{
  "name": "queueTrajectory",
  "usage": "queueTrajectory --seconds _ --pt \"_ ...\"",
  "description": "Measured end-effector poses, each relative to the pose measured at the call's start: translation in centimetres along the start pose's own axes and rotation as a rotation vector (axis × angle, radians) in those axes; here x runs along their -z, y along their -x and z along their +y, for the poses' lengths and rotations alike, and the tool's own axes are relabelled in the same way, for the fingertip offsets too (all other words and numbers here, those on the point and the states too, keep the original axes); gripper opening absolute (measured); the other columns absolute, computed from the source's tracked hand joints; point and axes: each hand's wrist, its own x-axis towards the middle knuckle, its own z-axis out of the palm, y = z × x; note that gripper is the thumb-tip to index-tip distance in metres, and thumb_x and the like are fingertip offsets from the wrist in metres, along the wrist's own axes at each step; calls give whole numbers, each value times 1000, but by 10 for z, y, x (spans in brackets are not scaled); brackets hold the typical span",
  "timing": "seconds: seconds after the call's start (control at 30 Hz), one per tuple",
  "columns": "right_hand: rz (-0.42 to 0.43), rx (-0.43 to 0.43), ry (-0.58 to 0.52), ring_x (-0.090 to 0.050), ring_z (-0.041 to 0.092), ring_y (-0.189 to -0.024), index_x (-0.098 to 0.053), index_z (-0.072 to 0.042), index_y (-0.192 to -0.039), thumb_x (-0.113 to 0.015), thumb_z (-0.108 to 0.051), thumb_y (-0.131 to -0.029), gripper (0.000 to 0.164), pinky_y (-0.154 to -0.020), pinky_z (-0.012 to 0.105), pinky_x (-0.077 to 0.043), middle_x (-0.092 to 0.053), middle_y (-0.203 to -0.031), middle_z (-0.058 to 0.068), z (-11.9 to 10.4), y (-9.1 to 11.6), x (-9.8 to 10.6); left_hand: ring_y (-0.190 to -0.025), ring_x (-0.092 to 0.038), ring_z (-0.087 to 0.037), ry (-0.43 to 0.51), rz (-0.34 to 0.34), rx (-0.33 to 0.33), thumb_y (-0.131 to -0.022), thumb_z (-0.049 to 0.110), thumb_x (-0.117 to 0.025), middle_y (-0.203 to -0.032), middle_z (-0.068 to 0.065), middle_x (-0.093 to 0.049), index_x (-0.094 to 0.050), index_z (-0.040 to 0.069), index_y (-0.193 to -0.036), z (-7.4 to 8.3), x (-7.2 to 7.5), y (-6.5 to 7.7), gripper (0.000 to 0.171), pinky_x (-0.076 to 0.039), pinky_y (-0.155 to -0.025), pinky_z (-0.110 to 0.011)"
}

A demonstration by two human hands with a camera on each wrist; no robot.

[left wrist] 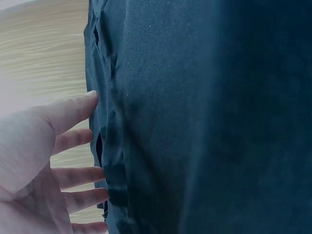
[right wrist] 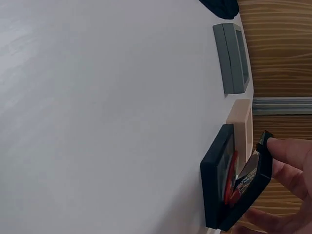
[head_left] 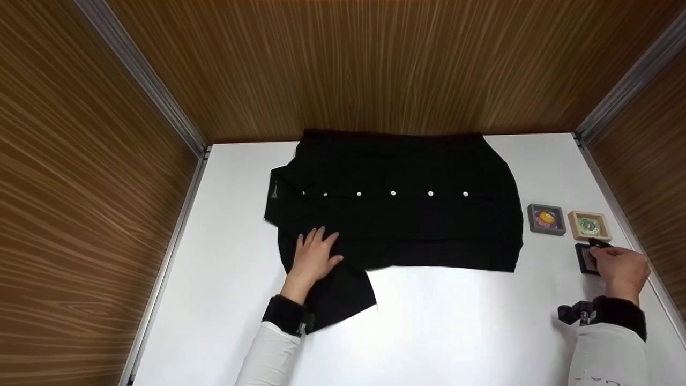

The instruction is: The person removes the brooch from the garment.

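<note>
A black short-sleeved button-up shirt (head_left: 418, 225) lies spread on the white table, its collar toward the left and a row of pale buttons along the middle. My left hand (head_left: 312, 258) rests on it near the near-side sleeve, fingers straight and spread; the left wrist view shows the fingertips at the dark cloth (left wrist: 161, 126). At the right, my right hand (head_left: 621, 268) pinches the edge of the raised half (right wrist: 256, 180) of a small black hinged frame box (right wrist: 214, 180). Its two halves stand in a V, with something red and patterned between them.
Beyond the black box sit a pale wooden frame box (head_left: 575, 230) with a green picture and a grey frame box (head_left: 546, 231) with a yellow and purple picture. Brown wood-grain panels (head_left: 375, 64) wall the table (head_left: 429, 321) at the back and both sides.
</note>
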Motion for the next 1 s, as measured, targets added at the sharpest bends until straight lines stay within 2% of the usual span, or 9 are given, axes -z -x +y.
queueTrajectory --seconds 0.07,0.1,0.17,0.23,0.27,0.4,0.77,0.9,1.0 --pt "-31 -1 6 -49 38 -106 -74 -7 -81 -60 -32 -92 31 -66 29 -37 -49 -65 -21 2 -1 1 -136 -37 -39 5 6 -6 -90 40 -69 -146 -20 -43 -54 16 -141 0 -1 0 58 -24 -110 -62" --pt "-45 1 17 -49 40 -106 -73 -5 -83 -60 -32 -92 31 -66 30 -37 -51 -66 -19 3 -1 0 -137 -36 -39 4 3 -6 -91 40 -69 -147 -20 -43 -54 16 -141 1 -1 0 58 -24 -110 -62" --pt "-63 -1 38 -48 42 -107 -71 3 -94 -61 -31 -92 35 -67 32 -38 -58 -70 -9 4 -1 -1 -137 -36 -39 -4 -1 -7 -91 41 -69 -147 -20 -43 -54 16 -141 1 -1 0 58 -24 -110 -61" --pt "-67 -8 57 -48 43 -106 -65 7 -110 -62 -31 -91 42 -67 35 -38 -64 -84 7 5 -1 -3 -137 -36 -39 -3 0 -10 -91 41 -69 -147 -20 -43 -54 16 -141 1 -2 0 58 -24 -110 -61" --pt "-65 -14 64 -48 44 -106 -63 8 -112 -63 -31 -91 44 -67 35 -37 -64 -91 14 6 -1 -4 -137 -36 -39 -4 -1 -11 -91 41 -69 -147 -20 -43 -54 16 -141 1 -2 0 58 -24 -110 -62" --pt "-67 -34 89 -46 47 -108 -50 10 -126 -64 -32 -90 57 -67 39 -37 -52 -119 33 6 -1 -9 -137 -36 -39 -1 0 -13 -91 41 -69 -147 -20 -43 -54 16 -141 1 -2 0 58 -24 -110 -62" --pt "-71 -21 137 -41 53 -121 -32 13 -143 -62 -37 -92 77 -73 49 -41 -42 -136 39 5 -4 -14 -137 -35 -39 27 4 -5 -91 39 -69 -147 -20 -42 -54 16 -141 2 -3 1 58 -23 -110 -62" --pt "-74 -22 151 -40 55 -122 -32 14 -143 -59 -38 -94 76 -83 56 -41 -40 -136 42 4 -3 -16 -137 -36 -39 22 10 -3 -91 40 -69 -147 -20 -43 -54 16 -141 2 -2 1 58 -23 -110 -62" --pt "-67 0 168 -41 56 -120 -34 17 -140 -57 -38 -95 75 -85 58 -42 -40 -133 44 5 -2 -17 -136 -37 -39 19 17 -1 -90 40 -69 -146 -20 -44 -55 16 -140 1 -1 1 57 -24 -110 -62"
